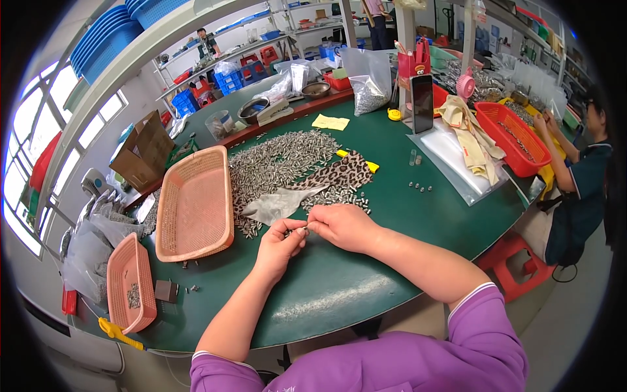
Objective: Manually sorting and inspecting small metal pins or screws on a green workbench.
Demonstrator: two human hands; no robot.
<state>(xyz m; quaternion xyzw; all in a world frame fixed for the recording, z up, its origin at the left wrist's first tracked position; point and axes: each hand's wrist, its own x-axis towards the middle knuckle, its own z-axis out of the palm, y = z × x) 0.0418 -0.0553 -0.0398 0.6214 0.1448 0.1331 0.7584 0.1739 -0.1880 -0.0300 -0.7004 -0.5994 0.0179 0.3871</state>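
Note:
My left hand and my right hand meet over the front of the green table. Fingertips of both are pinched together around a small metal part, mostly hidden by the fingers. Just beyond the hands lies a heap of short silvery metal pieces. A larger heap of slim metal pins spreads farther back. Between the heaps rest a leopard-print cloth and a crumpled pale grey cloth. Left of my hands stands a large peach plastic basket, its floor bare.
A small pink basket holds a few metal parts at left, beside a brown block. A phone stands upright at the back right. Farther right are a red basket and a co-worker. A cardboard box sits back left.

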